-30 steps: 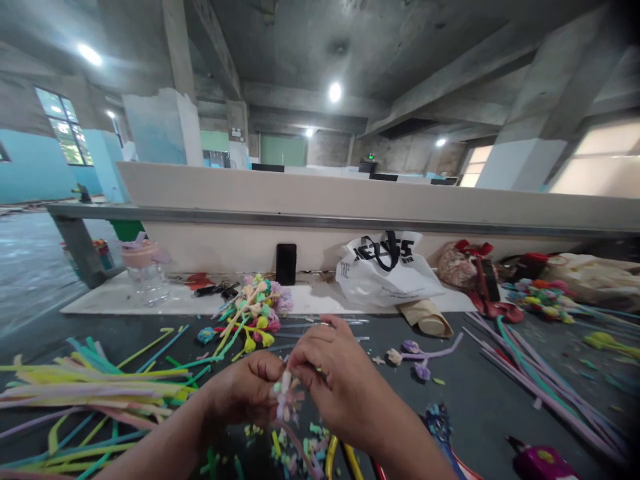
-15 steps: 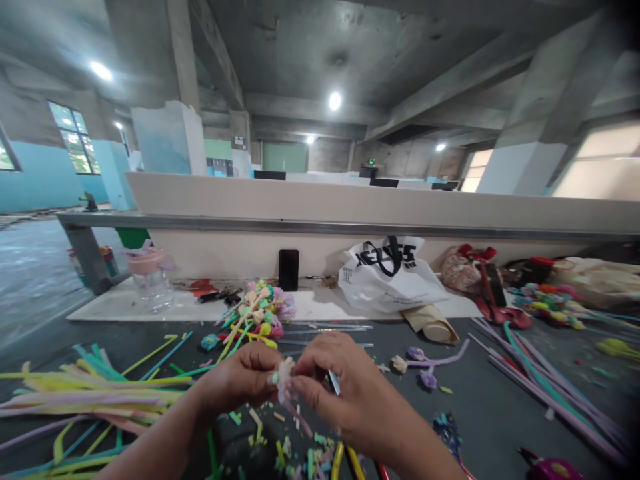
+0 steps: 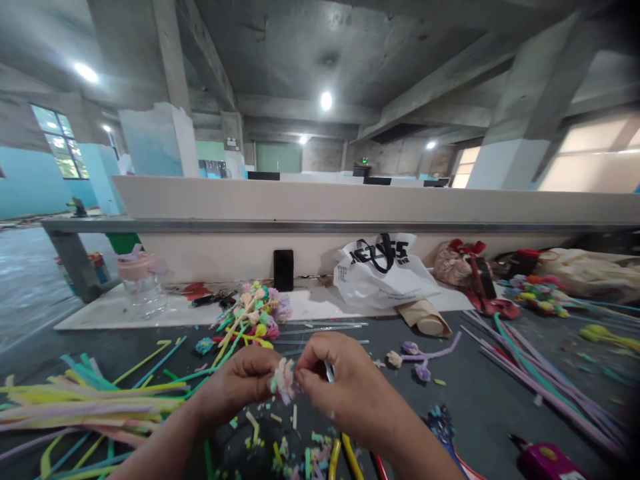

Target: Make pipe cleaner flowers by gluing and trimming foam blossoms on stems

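Observation:
A small pale pink and mint pipe-cleaner flower (image 3: 284,381) is held up over the middle of the dark table. My left hand (image 3: 245,373) pinches it from the left between thumb and fingertips. On the other side, the closed thumb and fingers of my right hand (image 3: 333,380) grip its right edge. A shiny metal piece (image 3: 329,371) shows by the right palm; whether it is held I cannot tell. Yellow-handled pliers (image 3: 345,457) lie just below the right wrist. Fuzzy clippings (image 3: 280,443) are scattered beneath the hands.
Loose pipe cleaners (image 3: 85,400) spread at left, with purple ones (image 3: 545,387) at right. A bunch of finished flowers (image 3: 260,307) lies behind my hands. A phone (image 3: 283,270), a bottle (image 3: 143,283) and a white bag (image 3: 383,273) stand along the back. A purple flower stem (image 3: 430,357) lies right.
The flower has been turned between my fingers, so its pink stem no longer hangs down in view. My right fingertips have shifted slightly. The whole view has swung a little to the right.

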Action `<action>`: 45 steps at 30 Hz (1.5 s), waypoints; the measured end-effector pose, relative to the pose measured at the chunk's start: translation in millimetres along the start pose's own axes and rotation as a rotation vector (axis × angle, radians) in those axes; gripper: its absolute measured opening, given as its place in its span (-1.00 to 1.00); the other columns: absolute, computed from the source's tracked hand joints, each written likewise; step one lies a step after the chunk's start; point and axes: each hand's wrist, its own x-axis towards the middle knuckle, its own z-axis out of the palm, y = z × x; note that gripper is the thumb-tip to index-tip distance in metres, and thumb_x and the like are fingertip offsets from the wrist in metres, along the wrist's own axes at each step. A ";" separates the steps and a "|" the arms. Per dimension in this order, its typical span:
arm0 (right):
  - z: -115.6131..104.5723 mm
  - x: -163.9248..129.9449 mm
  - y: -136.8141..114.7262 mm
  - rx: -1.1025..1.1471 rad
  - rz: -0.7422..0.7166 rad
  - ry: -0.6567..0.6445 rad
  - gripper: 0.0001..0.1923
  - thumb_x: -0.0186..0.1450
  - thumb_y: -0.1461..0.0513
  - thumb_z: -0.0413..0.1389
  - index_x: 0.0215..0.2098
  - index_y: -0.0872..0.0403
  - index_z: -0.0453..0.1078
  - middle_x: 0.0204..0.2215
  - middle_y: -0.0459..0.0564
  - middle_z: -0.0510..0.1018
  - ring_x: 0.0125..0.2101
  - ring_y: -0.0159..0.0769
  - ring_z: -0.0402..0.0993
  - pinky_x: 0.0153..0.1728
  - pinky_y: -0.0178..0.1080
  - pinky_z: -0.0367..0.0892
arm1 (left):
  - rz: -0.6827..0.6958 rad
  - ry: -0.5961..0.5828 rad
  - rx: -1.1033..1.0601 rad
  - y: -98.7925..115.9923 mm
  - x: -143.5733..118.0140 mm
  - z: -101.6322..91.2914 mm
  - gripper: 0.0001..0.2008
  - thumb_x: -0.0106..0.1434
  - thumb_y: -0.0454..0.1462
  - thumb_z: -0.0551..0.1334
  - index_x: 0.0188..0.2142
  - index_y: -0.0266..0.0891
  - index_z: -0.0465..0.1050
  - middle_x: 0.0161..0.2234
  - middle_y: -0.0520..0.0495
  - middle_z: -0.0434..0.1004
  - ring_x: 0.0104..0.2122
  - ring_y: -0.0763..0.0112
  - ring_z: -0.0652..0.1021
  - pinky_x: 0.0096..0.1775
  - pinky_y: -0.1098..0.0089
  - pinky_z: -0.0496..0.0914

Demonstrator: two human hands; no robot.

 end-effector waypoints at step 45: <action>-9.6 4.7 7.8 -0.030 -0.130 0.066 -0.87 0.14 0.38 0.07 -0.52 0.09 0.39 -0.55 -0.11 0.44 -0.47 -0.39 0.32 -0.36 -0.31 0.16 | -0.267 0.030 -0.698 -29.0 -0.7 16.9 -0.74 -0.02 -0.17 0.32 -0.53 -0.36 0.38 -0.71 0.14 0.12 -0.75 0.71 0.06 -0.68 0.57 -0.05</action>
